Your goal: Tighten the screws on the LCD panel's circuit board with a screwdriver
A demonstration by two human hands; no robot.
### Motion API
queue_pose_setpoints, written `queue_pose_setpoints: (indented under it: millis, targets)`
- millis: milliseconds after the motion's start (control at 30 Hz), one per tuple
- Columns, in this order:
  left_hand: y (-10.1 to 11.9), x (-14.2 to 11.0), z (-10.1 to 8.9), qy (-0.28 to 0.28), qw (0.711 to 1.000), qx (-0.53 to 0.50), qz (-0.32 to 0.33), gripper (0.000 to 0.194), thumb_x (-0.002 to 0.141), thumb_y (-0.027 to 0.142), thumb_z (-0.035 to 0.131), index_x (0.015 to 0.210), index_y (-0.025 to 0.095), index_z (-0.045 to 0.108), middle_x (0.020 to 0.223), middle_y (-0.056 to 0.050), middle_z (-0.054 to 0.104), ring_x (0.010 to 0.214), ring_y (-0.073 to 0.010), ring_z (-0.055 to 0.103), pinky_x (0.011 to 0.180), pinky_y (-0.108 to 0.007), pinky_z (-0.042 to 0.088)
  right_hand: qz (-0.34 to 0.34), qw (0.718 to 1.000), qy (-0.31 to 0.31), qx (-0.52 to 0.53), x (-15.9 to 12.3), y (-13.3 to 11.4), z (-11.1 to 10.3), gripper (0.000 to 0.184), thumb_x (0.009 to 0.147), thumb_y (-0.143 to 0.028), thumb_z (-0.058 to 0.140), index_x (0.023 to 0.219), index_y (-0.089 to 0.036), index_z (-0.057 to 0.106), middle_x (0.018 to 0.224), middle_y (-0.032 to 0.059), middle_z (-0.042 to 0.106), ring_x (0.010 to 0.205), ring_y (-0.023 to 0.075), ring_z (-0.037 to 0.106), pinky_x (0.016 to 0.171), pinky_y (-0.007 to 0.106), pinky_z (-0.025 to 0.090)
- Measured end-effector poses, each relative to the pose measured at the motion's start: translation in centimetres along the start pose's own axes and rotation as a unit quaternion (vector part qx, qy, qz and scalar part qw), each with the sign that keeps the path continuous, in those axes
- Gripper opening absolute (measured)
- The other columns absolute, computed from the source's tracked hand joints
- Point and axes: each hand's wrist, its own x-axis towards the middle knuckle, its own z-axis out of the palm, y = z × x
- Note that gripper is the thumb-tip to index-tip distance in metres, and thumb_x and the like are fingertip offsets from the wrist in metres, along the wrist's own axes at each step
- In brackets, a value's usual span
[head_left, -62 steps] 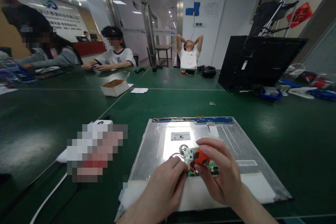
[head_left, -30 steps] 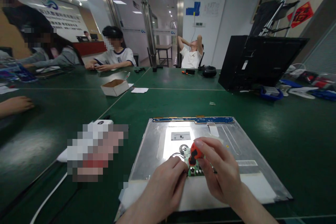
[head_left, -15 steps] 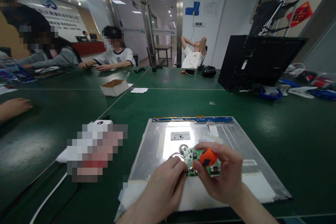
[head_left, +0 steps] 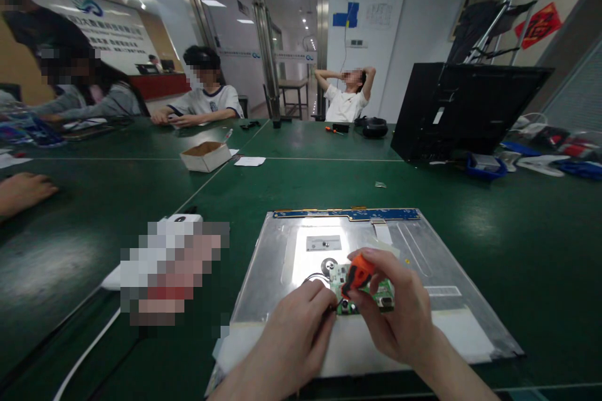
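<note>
My right hand grips the orange-and-black handle of a screwdriver between thumb and fingers. The handle is tilted over a small green circuit board, its lower end toward the board's left part. My left hand is closed at the board's left edge, fingertips pinched near the screwdriver's lower end. What they hold is hidden. Thin dark wires run just behind my left fingers. The board lies on a silvery flat display panel, which has a blue circuit strip along its far edge.
On the green table stand an open white box and, at the right, a black monitor. A white device with cables lies left of the panel. Another person's hand rests at far left. Several people sit around the table.
The screwdriver handle has turned more upright and shifted slightly left in my right hand. My left hand stays in place. The person at the back has shifted their arms and head.
</note>
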Motion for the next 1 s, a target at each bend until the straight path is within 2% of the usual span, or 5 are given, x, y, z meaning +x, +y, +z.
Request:
queue_pose_setpoints:
  millis: [333, 533, 633, 733, 1000]
  targets:
    - [0.2, 0.1, -0.2, -0.013, 1.0, -0.006, -0.004, 0.018, 0.092, 0.009, 0.044, 0.098, 0.019, 0.057, 0.099, -0.008, 0.062, 0.09, -0.0227, 0.058, 0.071, -0.031, 0.046, -0.017, 0.999, 0.023, 0.034, 0.3, 0.2, 0.1, 0.05, 0.089, -0.011, 0.058, 0.135, -0.022, 0.043, 0.101, 0.0084, 0.068, 0.089, 0.021, 0.07, 0.069, 0.033, 0.062]
    - [0.2, 0.2, -0.1, -0.01, 1.0, -0.003, -0.008, 0.016, 0.091, 0.008, 0.045, 0.097, 0.019, 0.055, 0.099, -0.007, 0.061, 0.089, -0.0223, 0.057, 0.071, -0.031, 0.045, 0.007, 1.0, 0.011, 0.003, 0.4, -0.1, -0.3, 0.045, 0.092, -0.007, 0.049, 0.135, -0.022, 0.051, 0.115, 0.0107, 0.061, 0.072, 0.013, 0.068, 0.058, 0.027, 0.059]
    - [0.2, 0.2, -0.2, -0.006, 1.0, -0.005, -0.001, 0.017, 0.09, 0.007, 0.045, 0.097, 0.02, 0.055, 0.099, -0.008, 0.061, 0.09, -0.0228, 0.058, 0.07, -0.031, 0.044, 0.004, 1.0, 0.001, -0.008, 0.3, -0.1, -0.3, 0.047, 0.092, -0.006, 0.046, 0.138, -0.019, 0.048, 0.12, 0.0138, 0.063, 0.096, 0.0196, 0.07, 0.064, 0.029, 0.061]
    - [0.1, 0.1, -0.1, -0.004, 1.0, -0.002, -0.001, 0.018, 0.09, 0.007, 0.044, 0.097, 0.019, 0.055, 0.099, -0.008, 0.062, 0.09, -0.0228, 0.058, 0.07, -0.031, 0.044, -0.004, 1.0, 0.02, 0.012, 0.0, 0.0, -0.1, 0.049, 0.091, -0.008, 0.053, 0.138, -0.019, 0.044, 0.12, 0.0134, 0.066, 0.109, 0.0226, 0.068, 0.072, 0.032, 0.062]
    - [-0.1, 0.1, 0.1, -0.002, 1.0, 0.008, 0.001, 0.015, 0.091, 0.008, 0.045, 0.094, 0.019, 0.054, 0.097, -0.008, 0.062, 0.09, -0.0231, 0.058, 0.065, -0.029, 0.041, 0.032, 0.995, 0.07, 0.061, -1.6, 0.4, 0.8, 0.059, 0.084, -0.012, 0.069, 0.134, -0.024, 0.04, 0.117, 0.0116, 0.068, 0.1, 0.024, 0.072, 0.077, 0.039, 0.061]
